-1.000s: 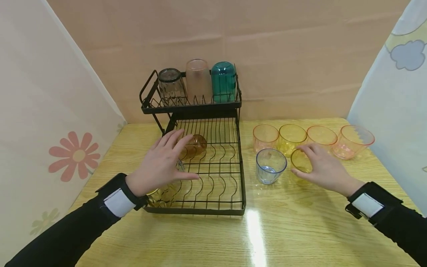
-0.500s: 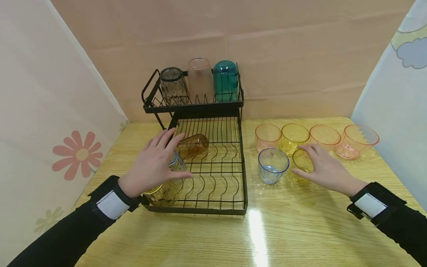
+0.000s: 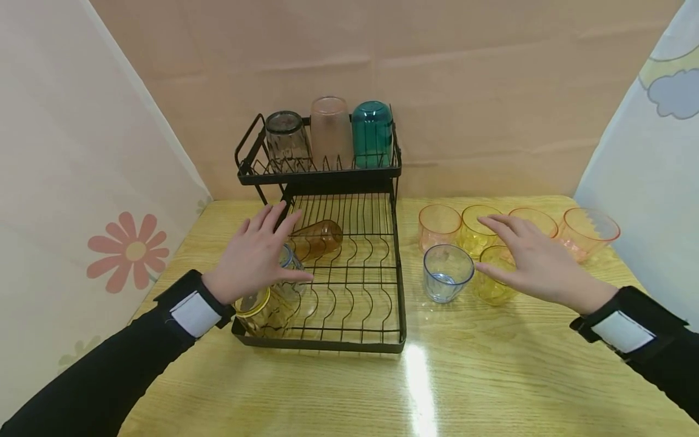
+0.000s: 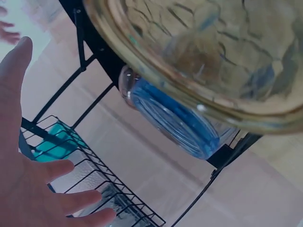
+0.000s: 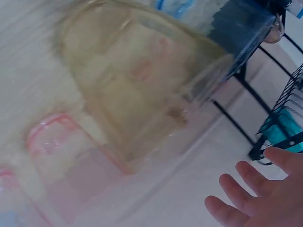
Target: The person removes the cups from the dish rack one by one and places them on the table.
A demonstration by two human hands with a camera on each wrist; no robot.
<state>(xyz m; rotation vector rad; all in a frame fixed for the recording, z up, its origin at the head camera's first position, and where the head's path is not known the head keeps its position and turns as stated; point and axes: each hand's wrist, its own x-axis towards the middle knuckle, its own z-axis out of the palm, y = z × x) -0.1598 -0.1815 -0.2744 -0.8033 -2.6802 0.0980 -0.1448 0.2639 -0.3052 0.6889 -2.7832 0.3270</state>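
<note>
My left hand (image 3: 248, 258), fingers spread and straight, hovers over the left side of the black dish rack (image 3: 400, 303), holding nothing. Below it on the lower tier lie a yellow-rimmed glass (image 3: 264, 312), a blue-rimmed glass (image 3: 293, 267) partly hidden by the hand, and an amber glass (image 3: 321, 238). My right hand (image 3: 537, 261) hangs with spread fingers above a yellow glass (image 3: 491, 291) on the table, partly covering it. Its thumb appears close to the rim; whether it touches, I cannot tell. In the right wrist view the yellow glass (image 5: 128, 80) stands apart from the fingers.
Left of that yellow glass stands a clear glass with a blue rim (image 3: 445, 282). Behind are an orange-rimmed glass (image 3: 438, 227), another yellow glass (image 3: 474, 230) and further orange-rimmed ones. The upper tier bears a grey glass (image 3: 287, 139), a pink glass (image 3: 331, 133) and a teal glass (image 3: 373, 136).
My right hand has lifted off the yellow glass, its fingers spreading wider. My left hand has drawn a little to the left, uncovering more of the glasses in the rack. The glasses stay put.
</note>
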